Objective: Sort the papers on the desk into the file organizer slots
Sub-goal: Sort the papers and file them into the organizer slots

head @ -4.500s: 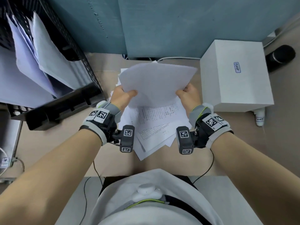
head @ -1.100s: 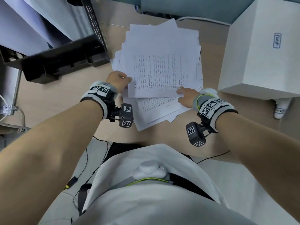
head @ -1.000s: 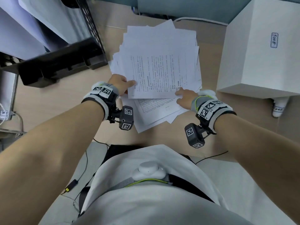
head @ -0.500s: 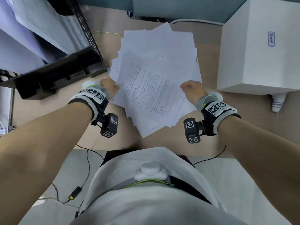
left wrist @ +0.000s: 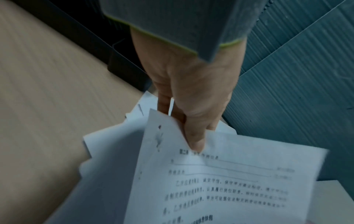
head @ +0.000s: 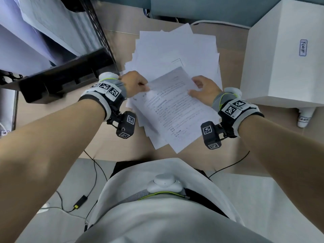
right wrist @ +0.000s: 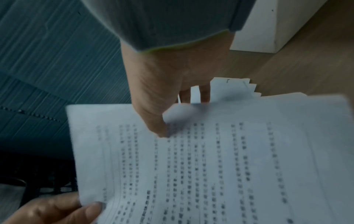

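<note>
A printed sheet (head: 173,109) is held up, tilted, above the loose pile of white papers (head: 177,50) on the wooden desk. My left hand (head: 135,83) pinches its top left corner, thumb on top (left wrist: 195,141). My right hand (head: 203,90) pinches its top right edge, thumb on the print (right wrist: 161,130), fingers underneath. The black file organizer (head: 66,74) stands at the left with several sheets (head: 43,23) leaning in its slots. In the wrist views the printed sheet (left wrist: 220,189) (right wrist: 210,166) fills the lower part of the picture.
A white box (head: 282,55) stands at the right of the pile, with a small white bottle (head: 304,118) lying at its near corner. A teal partition (head: 192,7) closes the back of the desk. Cables (head: 94,172) hang below the desk's near edge.
Both hands lifted the top printed sheet off the pile and turned it clockwise toward me; earlier they held a blank sheet up, then pressed on the pile's near edge.
</note>
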